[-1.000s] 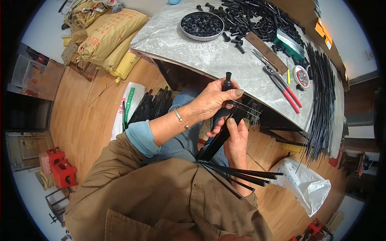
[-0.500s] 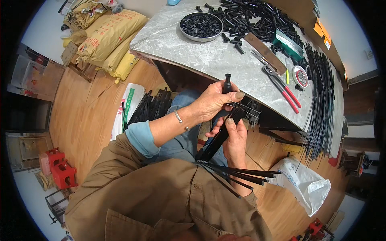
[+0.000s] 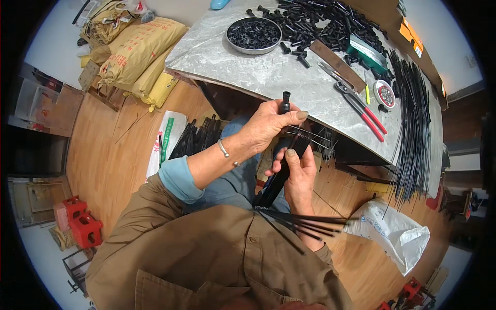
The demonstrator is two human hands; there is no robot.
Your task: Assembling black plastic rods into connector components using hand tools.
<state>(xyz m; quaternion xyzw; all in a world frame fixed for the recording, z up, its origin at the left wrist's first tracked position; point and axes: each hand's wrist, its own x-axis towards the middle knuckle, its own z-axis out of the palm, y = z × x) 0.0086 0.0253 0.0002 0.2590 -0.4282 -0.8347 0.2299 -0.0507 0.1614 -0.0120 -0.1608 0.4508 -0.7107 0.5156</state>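
My left hand is closed round a black ringed tubular end piece, which sticks up above the thumb. Just below and to its right, my right hand grips a bundle of slim black rods with its thumb laid on top. Several thin metal wires cross sideways at the bundle's upper end, between the two hands. From the bundle's lower end, several loose black rods fan out over my right forearm. The right fingers are partly hidden behind the bundle.
On the grey table are a round tin of small black rings, heaped black tubular pieces, red-handled pliers and long black wires. Yellow sacks, a white bag and red stools stand around.
My left hand and the tubular end piece have shifted slightly left and up, showing more of the bundle's upper end. The fanned rods have moved a little. My grips look the same.
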